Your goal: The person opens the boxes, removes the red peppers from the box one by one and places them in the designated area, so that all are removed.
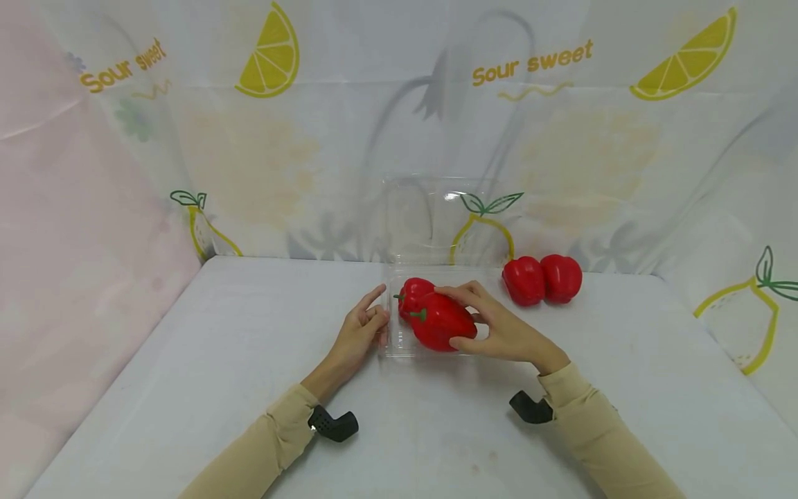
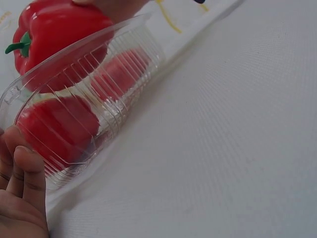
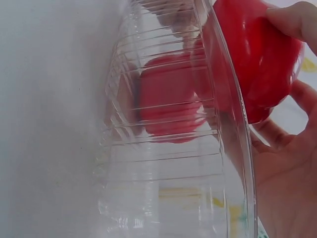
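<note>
A red bell pepper [image 1: 440, 323] with a green stem is gripped by my right hand [image 1: 492, 326], thumb on the near side and fingers on the far side. It is held over a clear plastic clamshell container [image 1: 399, 343], above the rim in both wrist views. Inside the container lies another red bell pepper [image 1: 414, 291], partly hidden behind the held one and seen through the ribbed wall in the left wrist view. My left hand [image 1: 361, 329] rests at the container's left wall, index finger extended and the other fingers loosely bent against the side.
Two more red bell peppers [image 1: 541, 280] lie side by side at the back right of the white table [image 1: 262, 333]. The container's clear lid [image 1: 430, 215] stands raised at the back, in front of a lemon-printed curtain [image 1: 349, 152].
</note>
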`<state>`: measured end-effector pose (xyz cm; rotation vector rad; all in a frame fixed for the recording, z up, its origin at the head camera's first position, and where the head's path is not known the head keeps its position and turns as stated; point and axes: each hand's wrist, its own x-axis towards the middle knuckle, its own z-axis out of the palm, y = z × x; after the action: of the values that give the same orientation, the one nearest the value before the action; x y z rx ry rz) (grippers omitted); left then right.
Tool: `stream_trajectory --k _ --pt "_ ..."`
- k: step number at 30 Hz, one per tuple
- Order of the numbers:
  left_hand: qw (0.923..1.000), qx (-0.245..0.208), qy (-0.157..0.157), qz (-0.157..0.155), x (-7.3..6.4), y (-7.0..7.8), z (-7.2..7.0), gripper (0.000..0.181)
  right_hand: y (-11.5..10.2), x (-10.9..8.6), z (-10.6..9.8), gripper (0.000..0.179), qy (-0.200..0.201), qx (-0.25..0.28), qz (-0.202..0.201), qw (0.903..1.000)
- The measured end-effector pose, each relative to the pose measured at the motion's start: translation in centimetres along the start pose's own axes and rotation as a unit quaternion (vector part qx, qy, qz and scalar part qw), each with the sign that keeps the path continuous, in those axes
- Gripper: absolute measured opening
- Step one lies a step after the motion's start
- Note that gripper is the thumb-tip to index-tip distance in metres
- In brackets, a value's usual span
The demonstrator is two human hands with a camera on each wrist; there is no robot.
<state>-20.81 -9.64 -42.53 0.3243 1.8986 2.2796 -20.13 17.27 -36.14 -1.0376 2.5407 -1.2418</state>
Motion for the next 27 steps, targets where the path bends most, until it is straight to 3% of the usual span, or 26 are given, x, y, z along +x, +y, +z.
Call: stream_trajectory --k 8,12,16,20,27 --pt "1.0000 0.004 0.001 0.005 0.0 -0.1 0.0 0.056 0.1 -0.3 -0.7 0.069 0.015 -0.002 0.023 0.9996" --pt "1.0000 0.006 0.003 0.007 0.1 -0.2 0.0 0.056 -0.1 -0.4 -1.1 0.075 0.018 0.013 0.043 0.9988" --pt "0.9999 0.005 0.007 0.005 0.1 -0.2 -0.1 0.056 -0.2 -0.5 -1.4 0.080 0.009 0.011 0.035 0.9993" --pt "1.0000 0.003 0.009 0.002 0.1 -0.3 0.0 0.056 -0.1 -0.6 -1.6 0.074 0.000 0.000 0.025 0.9997" --pt "1.0000 -0.001 0.005 0.000 0.1 -0.1 0.0 0.056 0.1 -0.8 -2.0 0.075 -0.009 -0.001 0.037 0.9993"
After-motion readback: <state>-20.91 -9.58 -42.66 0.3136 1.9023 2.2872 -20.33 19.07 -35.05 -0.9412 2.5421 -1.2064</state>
